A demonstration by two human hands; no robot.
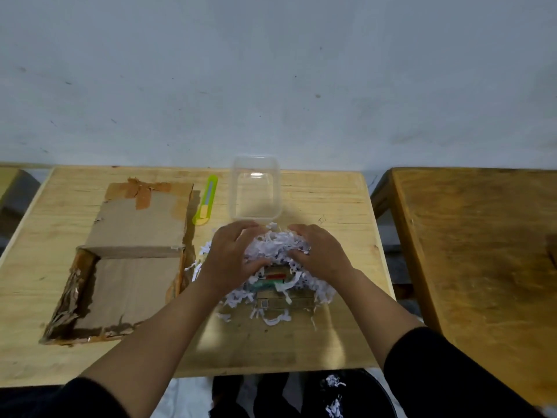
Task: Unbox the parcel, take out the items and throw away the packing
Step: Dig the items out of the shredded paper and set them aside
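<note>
A heap of white shredded paper (275, 247) lies in the middle of the light wooden table (325, 203). My left hand (230, 256) and my right hand (319, 251) are cupped around the heap from both sides, fingers closed into the shreds. Beneath the shreds, a flat item with red and green parts (275, 281) and a brown packet with a small square label (280, 301) show partly. The opened cardboard box (129, 257), with torn tape and its flap folded back, lies empty to the left.
A clear plastic container (255, 191) stands just beyond my hands. A green and yellow utility knife (206, 200) lies between it and the box. A darker wooden table (482, 251) stands to the right. Below the table's front edge, shreds lie in a dark bin (333, 393).
</note>
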